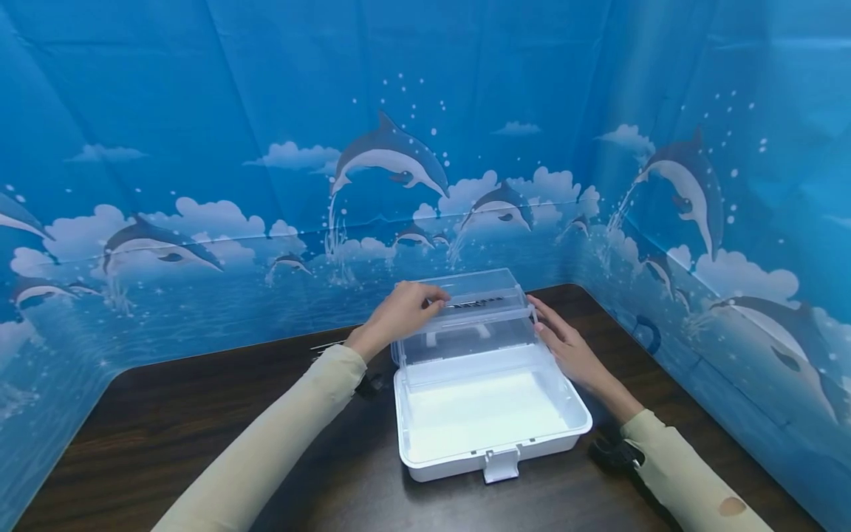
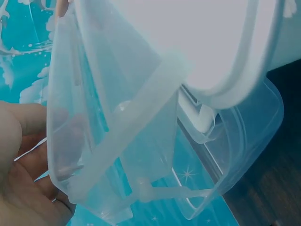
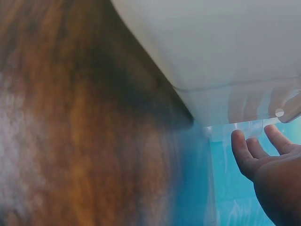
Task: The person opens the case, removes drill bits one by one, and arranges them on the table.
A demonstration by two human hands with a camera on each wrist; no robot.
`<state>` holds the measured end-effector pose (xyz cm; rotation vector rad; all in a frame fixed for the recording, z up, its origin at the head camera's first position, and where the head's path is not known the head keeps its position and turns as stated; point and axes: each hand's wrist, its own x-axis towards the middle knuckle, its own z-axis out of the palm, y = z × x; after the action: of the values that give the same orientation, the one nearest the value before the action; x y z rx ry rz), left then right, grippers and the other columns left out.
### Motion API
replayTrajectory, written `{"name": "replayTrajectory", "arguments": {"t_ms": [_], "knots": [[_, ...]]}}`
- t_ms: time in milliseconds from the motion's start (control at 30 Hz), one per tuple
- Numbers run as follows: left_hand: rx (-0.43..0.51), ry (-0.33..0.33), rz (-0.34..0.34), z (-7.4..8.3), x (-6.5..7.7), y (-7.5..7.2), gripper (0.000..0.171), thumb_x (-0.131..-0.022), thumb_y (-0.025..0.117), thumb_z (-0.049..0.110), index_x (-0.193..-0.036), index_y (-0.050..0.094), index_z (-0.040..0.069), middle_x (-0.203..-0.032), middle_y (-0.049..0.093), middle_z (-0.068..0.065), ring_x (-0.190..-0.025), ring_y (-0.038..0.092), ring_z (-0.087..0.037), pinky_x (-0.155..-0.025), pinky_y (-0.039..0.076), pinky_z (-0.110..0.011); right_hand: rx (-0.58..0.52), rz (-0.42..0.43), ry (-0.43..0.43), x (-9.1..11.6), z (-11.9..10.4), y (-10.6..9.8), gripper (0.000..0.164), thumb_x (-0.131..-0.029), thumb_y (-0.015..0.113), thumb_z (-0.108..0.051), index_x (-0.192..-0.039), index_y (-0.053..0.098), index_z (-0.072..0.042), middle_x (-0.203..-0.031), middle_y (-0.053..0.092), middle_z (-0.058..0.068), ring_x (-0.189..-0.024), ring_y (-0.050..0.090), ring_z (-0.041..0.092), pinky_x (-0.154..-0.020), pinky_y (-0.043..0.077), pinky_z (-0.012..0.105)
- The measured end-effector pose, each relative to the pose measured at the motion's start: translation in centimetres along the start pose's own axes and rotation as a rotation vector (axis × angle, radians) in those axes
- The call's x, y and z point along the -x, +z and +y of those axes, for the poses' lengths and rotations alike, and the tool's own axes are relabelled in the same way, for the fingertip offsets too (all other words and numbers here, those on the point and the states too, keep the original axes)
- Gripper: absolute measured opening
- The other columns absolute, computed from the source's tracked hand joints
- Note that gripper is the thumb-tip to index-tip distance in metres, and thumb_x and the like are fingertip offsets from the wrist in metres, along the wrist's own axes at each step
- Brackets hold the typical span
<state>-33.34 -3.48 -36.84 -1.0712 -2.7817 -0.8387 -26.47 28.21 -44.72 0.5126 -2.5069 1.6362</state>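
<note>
A white storage box (image 1: 492, 414) stands with its lid up on the dark table, and its white latch (image 1: 501, 464) faces the front. Above the back of its base, a clear plastic tray (image 1: 479, 314) is raised on hinged arms, with a row of small dark marks or items along it. My left hand (image 1: 402, 314) grips the tray's left edge; in the left wrist view part of that hand (image 2: 28, 165) sits behind clear plastic. At the right side, my right hand (image 1: 568, 343) rests against the tray's end with its fingers fairly straight. The base holds nothing visible.
Dark wood table (image 1: 199, 428) surrounds the box. Thin metal-looking rods (image 1: 327, 345) lie behind my left wrist. A blue dolphin-print sheet (image 1: 299, 111) hangs along the back and right edges of the table.
</note>
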Motion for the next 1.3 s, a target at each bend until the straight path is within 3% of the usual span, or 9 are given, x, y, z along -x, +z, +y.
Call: {"name": "replayTrajectory", "arguments": {"t_ms": [200, 367, 533, 733, 867, 1000, 1100, 1300], "knots": [[-0.016, 0.006, -0.009, 0.0, -0.1, 0.2, 0.026, -0.106, 0.056, 0.011, -0.127, 0.072, 0.008, -0.115, 0.072, -0.007, -0.069, 0.06, -0.011, -0.065, 0.046, -0.034, -0.004, -0.001, 0.009, 0.2, -0.2, 0.0, 0.055, -0.112, 0.042, -0.018, -0.163, 0.024, -0.013, -0.161, 0.028, 0.025, -0.145, 0.026, 0.05, -0.102, 0.03, 0.074], [-0.018, 0.033, -0.006, 0.2, -0.2, 0.4, 0.027, -0.106, 0.055, 0.008, -0.128, 0.072, 0.007, -0.113, 0.073, -0.009, -0.047, 0.041, -0.012, -0.055, 0.039, -0.032, 0.005, 0.005, 0.007, 0.3, -0.3, 0.0, 0.055, -0.112, 0.042, -0.018, -0.163, 0.023, -0.013, -0.16, 0.028, 0.025, -0.144, 0.027, 0.051, -0.101, 0.031, 0.073], [-0.024, 0.029, -0.021, 0.4, -0.6, 0.6, 0.029, -0.107, 0.053, 0.007, -0.13, 0.071, 0.008, -0.111, 0.073, -0.008, -0.043, 0.031, -0.012, -0.052, 0.034, -0.03, 0.004, 0.01, 0.001, 0.3, -0.3, 0.0, 0.055, -0.112, 0.042, -0.019, -0.163, 0.023, -0.014, -0.16, 0.028, 0.025, -0.144, 0.026, 0.051, -0.101, 0.031, 0.073], [-0.039, 0.008, -0.041, 0.6, -0.9, 0.8, 0.028, -0.106, 0.056, 0.008, -0.129, 0.071, 0.009, -0.111, 0.073, -0.007, -0.042, 0.032, -0.012, -0.05, 0.033, -0.029, -0.007, 0.004, 0.011, 0.3, -0.2, 0.1, 0.055, -0.112, 0.042, -0.019, -0.163, 0.024, -0.014, -0.161, 0.027, 0.025, -0.145, 0.025, 0.051, -0.101, 0.03, 0.074], [-0.077, 0.002, -0.051, 0.8, -1.1, 1.0, 0.028, -0.104, 0.06, 0.006, -0.129, 0.071, 0.01, -0.115, 0.072, -0.007, -0.049, 0.048, -0.009, -0.054, 0.041, -0.029, 0.0, 0.004, 0.021, 0.3, -0.3, 0.1, 0.055, -0.112, 0.042, -0.019, -0.164, 0.023, -0.014, -0.162, 0.025, 0.023, -0.146, 0.023, 0.05, -0.102, 0.027, 0.075], [-0.141, 0.014, -0.06, 1.1, -1.6, 1.1, 0.029, -0.101, 0.065, 0.006, -0.129, 0.071, 0.01, -0.11, 0.072, -0.004, -0.076, 0.064, -0.009, -0.068, 0.051, -0.029, 0.0, 0.012, 0.022, 0.3, -0.4, -0.2, 0.055, -0.112, 0.042, -0.019, -0.163, 0.024, -0.014, -0.162, 0.026, 0.024, -0.146, 0.023, 0.051, -0.102, 0.028, 0.075], [-0.181, 0.01, -0.069, 1.4, -1.9, 1.1, 0.028, -0.099, 0.069, 0.007, -0.127, 0.072, 0.011, -0.107, 0.072, -0.002, -0.089, 0.066, -0.012, -0.075, 0.054, -0.031, -0.008, 0.013, 0.015, 0.2, -0.4, -0.3, 0.055, -0.112, 0.042, -0.018, -0.163, 0.024, -0.014, -0.161, 0.026, 0.025, -0.145, 0.024, 0.051, -0.101, 0.029, 0.075], [-0.24, -0.021, -0.079, 1.6, -2.0, 1.3, 0.023, -0.098, 0.071, 0.015, -0.12, 0.077, 0.016, -0.108, 0.072, 0.001, -0.093, 0.066, -0.013, -0.076, 0.054, -0.031, -0.003, 0.001, 0.031, 0.2, -0.3, -0.1, 0.055, -0.112, 0.041, -0.02, -0.164, 0.023, -0.016, -0.162, 0.024, 0.025, -0.145, 0.023, 0.052, -0.1, 0.031, 0.075]]}}
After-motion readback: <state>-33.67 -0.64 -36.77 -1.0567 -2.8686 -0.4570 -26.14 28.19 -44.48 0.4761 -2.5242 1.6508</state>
